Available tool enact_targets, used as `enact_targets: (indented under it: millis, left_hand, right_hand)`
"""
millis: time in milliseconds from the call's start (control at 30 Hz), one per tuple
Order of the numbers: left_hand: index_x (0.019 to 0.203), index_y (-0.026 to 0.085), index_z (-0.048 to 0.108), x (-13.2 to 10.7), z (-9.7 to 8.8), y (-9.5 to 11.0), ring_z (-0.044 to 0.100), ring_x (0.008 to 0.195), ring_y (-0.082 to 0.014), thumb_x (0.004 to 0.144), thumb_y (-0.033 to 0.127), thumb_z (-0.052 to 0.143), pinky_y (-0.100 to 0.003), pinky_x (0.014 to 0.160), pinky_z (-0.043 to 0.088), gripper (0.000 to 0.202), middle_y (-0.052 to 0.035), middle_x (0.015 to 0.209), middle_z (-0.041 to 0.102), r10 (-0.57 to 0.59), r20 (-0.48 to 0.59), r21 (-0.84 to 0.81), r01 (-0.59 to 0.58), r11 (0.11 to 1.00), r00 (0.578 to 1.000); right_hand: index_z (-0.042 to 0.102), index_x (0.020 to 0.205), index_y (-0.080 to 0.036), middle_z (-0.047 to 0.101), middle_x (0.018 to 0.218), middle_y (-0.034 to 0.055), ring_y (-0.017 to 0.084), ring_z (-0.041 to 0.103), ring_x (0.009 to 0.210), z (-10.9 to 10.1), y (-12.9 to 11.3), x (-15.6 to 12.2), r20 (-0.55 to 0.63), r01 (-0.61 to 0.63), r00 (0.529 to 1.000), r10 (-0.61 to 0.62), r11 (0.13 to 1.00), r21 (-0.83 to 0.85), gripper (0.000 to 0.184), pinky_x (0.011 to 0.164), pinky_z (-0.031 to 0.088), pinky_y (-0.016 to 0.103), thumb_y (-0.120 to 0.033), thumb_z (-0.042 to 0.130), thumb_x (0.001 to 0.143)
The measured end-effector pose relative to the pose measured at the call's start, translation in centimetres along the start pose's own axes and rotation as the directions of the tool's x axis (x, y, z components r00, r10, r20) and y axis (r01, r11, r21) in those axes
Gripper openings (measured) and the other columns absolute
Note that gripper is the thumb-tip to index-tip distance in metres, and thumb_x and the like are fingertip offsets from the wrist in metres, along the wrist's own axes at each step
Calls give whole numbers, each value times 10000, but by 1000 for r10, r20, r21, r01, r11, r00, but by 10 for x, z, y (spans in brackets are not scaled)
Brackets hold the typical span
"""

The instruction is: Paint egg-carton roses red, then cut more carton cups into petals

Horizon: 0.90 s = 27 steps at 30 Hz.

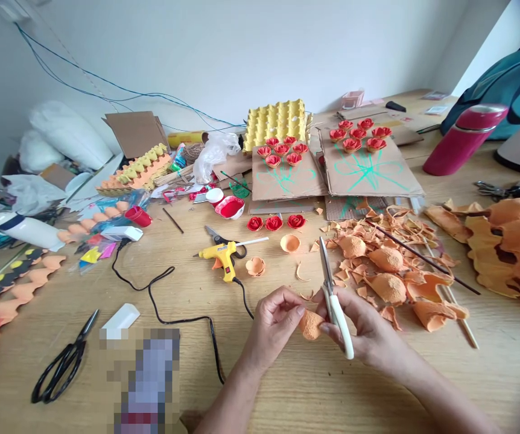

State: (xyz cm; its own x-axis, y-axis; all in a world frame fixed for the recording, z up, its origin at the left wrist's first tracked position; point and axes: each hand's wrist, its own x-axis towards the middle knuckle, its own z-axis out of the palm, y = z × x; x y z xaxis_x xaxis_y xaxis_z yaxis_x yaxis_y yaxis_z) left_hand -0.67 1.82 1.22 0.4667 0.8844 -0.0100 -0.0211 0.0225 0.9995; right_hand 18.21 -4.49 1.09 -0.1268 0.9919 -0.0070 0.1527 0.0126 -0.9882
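My left hand (273, 325) pinches a rounded orange egg-carton cup (310, 325) between thumb and fingertips. White-handled scissors (340, 322) are in my right hand (368, 328), blades pointing up and away, while its fingertips also touch the cup's right side. Beyond my hands lie an orange cup with its hollow facing up (290, 243) and a petal-edged cup (255, 266). A yellow glue gun (224, 256) with a white glue stick rests nearby. Orange carton scraps (359, 247) and several cut cups (386, 288) are heaped to the right.
Three red paper roses (274, 223) sit before cardboard sheets (371, 172) carrying more roses. Black scissors (67, 361) and a white block (121, 319) lie left. The glue gun's black cord (183, 317) crosses the table. A magenta flask (466, 141) and orange egg trays (508, 253) stand right.
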Motion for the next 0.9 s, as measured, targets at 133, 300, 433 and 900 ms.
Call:
enact_targets:
  millis: [133,300,433,900]
  left_hand:
    - [691,175,588,0,0,0,450,636,-129,874,351,690,-241,632,379,274,25,665,518,-12,-16,59,13,998,1000]
    - [693,172,606,-2,1,6,459,626,-131,892,400,675,-240,623,382,311,22,642,530,-52,-24,70,54,996,998]
    - [831,165,692,-2,0,8,591,784,-185,903,531,656,-262,714,459,375,-42,796,656,-71,-12,-31,71,997,997]
    - [1216,216,680,-1,3,-1,659,1130,-233,841,348,796,-339,1022,511,415,-88,1237,686,-57,-58,-245,41,969,997]
  right_hand:
    - [592,1039,-235,632,913,11,179,595,830,-1,4,1,24,0,1000,-1,1000,27,211,731,505,280,-389,675,922]
    - [567,1135,-247,620,916,6,167,592,814,-3,4,1,68,-19,998,10,992,125,287,734,504,280,-406,683,926]
    - [566,1106,-237,595,863,-2,150,555,735,-4,2,2,23,-36,999,32,982,184,323,624,472,253,-444,708,903]
    - [504,896,-230,603,888,29,225,549,831,-17,-3,5,-77,171,961,-265,791,-588,142,794,424,373,-289,633,899]
